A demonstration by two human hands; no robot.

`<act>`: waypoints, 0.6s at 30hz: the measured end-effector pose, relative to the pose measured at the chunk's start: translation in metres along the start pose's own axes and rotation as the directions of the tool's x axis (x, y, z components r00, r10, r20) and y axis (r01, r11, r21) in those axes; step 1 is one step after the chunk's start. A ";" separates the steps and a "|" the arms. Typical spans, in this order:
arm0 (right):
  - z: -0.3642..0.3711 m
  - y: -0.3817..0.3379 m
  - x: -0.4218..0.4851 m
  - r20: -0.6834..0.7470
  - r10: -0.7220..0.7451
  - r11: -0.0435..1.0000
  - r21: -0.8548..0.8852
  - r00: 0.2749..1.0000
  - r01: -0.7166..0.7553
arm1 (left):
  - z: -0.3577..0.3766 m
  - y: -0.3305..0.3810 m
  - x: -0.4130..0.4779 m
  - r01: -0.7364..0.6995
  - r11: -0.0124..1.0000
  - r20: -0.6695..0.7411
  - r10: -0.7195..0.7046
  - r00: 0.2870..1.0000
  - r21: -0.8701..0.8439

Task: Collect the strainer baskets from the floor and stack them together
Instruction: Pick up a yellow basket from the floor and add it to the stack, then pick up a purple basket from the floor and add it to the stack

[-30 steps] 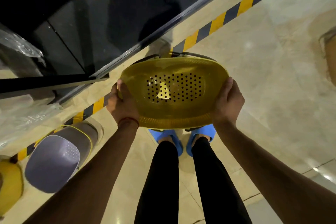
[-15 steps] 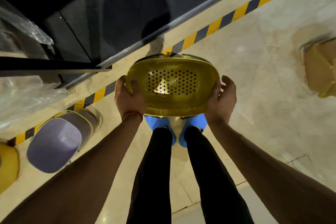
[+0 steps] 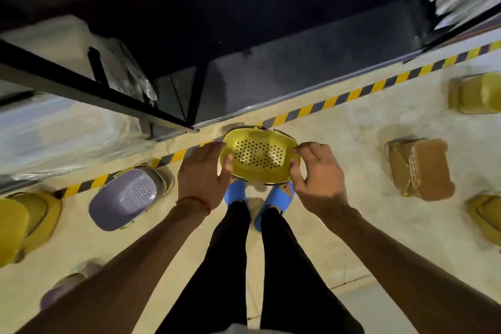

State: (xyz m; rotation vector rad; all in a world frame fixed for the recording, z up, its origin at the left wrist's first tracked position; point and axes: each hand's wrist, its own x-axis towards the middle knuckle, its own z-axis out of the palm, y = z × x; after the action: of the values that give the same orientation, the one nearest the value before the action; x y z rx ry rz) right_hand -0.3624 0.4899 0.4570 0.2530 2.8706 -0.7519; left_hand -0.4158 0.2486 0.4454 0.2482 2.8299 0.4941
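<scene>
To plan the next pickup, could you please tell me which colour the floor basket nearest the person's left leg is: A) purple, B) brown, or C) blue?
A: the purple basket lies just to the left of the person's legs, while the brown basket lies on their right.

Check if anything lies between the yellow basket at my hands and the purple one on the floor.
Nothing visible does. Only the left hand and a strip of floor lie between the yellow basket and the purple basket.

Yellow strainer basket (image 3: 259, 157) lower, nearer the feet (image 3: 235, 194); left hand (image 3: 202, 173) and right hand (image 3: 317, 179) looser at its rim.
</scene>
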 end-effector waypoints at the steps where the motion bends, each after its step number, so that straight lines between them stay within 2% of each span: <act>1: -0.017 -0.011 -0.003 -0.004 -0.045 0.999 -0.022 0.999 0.045 | -0.018 0.003 -0.005 -0.016 1.000 -0.014 0.016 1.000 0.017; 5: -0.073 -0.051 -0.011 -0.030 -0.152 0.984 -0.100 0.988 0.148 | -0.076 0.013 -0.028 -0.111 0.987 -0.060 0.118 0.991 0.113; 10: -0.121 -0.086 -0.015 0.002 -0.299 0.933 -0.209 0.954 0.293 | -0.126 0.029 -0.069 -0.155 0.964 -0.014 0.162 0.987 0.215; 13: -0.143 -0.099 -0.012 0.054 -0.398 0.881 -0.254 0.916 0.398 | -0.143 0.041 -0.092 -0.071 0.963 -0.057 0.089 0.994 0.261; 18: -0.162 -0.119 -0.009 0.147 -0.590 0.738 -0.300 0.794 0.604 | -0.157 0.057 -0.133 0.180 0.949 -0.184 -0.134 0.974 0.259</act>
State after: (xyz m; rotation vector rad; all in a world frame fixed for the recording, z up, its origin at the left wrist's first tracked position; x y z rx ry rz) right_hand -0.3963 0.4668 0.6544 -0.7640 2.9694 -0.3119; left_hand -0.3261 0.2252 0.6372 0.0305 3.0437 0.0892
